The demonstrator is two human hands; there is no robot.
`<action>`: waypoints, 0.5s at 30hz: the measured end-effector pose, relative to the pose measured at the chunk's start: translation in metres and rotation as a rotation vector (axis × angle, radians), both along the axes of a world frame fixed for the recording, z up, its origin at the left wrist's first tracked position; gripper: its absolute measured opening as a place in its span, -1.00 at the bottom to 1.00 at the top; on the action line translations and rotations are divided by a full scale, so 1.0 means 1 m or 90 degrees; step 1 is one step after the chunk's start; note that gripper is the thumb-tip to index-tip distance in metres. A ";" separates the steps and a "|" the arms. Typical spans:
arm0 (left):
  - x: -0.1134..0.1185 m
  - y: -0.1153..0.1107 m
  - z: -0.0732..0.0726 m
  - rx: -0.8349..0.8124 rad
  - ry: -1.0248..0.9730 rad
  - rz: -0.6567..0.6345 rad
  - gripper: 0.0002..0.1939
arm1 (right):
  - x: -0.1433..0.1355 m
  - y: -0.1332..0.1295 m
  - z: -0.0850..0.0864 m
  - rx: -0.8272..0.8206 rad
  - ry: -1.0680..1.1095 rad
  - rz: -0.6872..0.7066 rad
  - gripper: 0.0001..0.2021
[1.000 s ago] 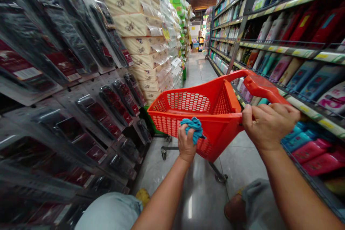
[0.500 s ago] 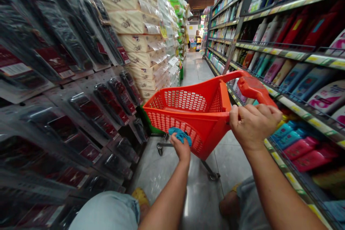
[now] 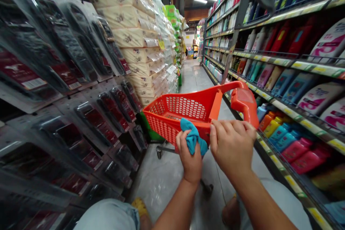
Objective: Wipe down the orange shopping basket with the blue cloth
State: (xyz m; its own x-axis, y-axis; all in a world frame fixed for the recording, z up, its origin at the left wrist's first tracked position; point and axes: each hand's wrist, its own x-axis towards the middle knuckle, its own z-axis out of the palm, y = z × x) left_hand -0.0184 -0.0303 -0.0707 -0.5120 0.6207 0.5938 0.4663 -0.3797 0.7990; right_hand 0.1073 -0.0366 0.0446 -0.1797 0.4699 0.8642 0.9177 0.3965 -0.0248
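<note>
A red plastic shopping cart (image 3: 178, 106) with a perforated basket stands in the aisle before me. Its basket shows no goods inside. My left hand (image 3: 190, 156) is closed on a bunched blue cloth (image 3: 193, 138), which lies against the near side of the basket just below the rim. To its right, my right hand (image 3: 233, 143) wraps round the cart's red handle (image 3: 246, 106) at the near corner, its knuckles upward.
Packaged goods hang on a rack (image 3: 88, 122) at the left, beside stacked cream-coloured packs (image 3: 137, 36). Shelves of bottles (image 3: 285, 63) line the right side. Tiled floor (image 3: 190, 75) runs down the aisle. My knees and yellow shoes show below.
My left hand has moved up and right with the blue cloth, from the basket's lower side to near its rim. My right hand and the cart's handle have shifted left.
</note>
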 end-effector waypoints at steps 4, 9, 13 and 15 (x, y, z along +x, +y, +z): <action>-0.021 -0.022 -0.038 -0.080 -0.001 0.007 -0.61 | 0.023 -0.013 0.010 -0.022 0.074 0.237 -0.86; -0.021 -0.047 -0.038 -0.148 -0.037 0.002 -0.70 | 0.045 0.001 0.006 0.000 0.245 0.282 -0.68; -0.003 -0.052 0.017 -0.006 0.020 0.035 -0.68 | 0.023 -0.010 0.004 0.011 0.265 0.294 -0.69; -0.003 -0.051 0.025 0.098 0.101 0.061 -0.70 | 0.008 -0.023 0.006 0.017 0.257 0.286 -0.70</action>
